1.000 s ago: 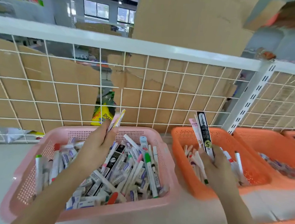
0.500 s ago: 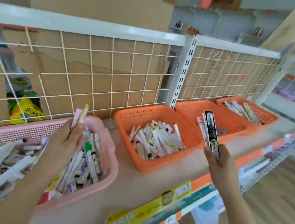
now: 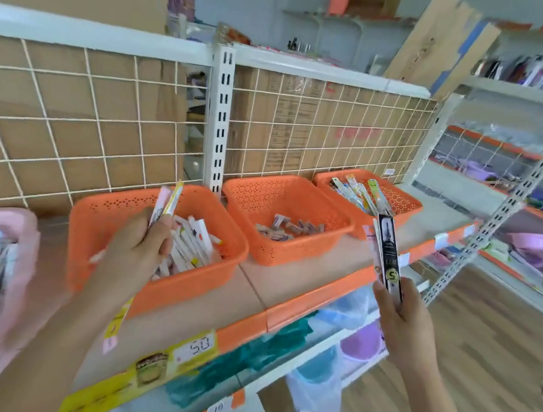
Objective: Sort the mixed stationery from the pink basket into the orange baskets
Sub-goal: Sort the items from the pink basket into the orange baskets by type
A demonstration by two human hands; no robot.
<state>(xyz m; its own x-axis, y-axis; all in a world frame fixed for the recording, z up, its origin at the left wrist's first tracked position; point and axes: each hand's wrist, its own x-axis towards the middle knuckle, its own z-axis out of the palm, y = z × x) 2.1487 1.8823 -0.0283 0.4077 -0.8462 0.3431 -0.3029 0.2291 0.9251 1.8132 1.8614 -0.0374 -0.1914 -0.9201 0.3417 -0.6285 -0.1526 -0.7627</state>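
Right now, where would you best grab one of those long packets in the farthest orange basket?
Pinch a raised far end, coming down from above. The long packets lie slanted in the farthest orange basket, with their far ends lifted near its back rim and fanned apart, while their near ends sit low inside.

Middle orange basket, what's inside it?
The middle orange basket holds a small heap of short packets on its floor; its front wall hides anything lying nearest the person.
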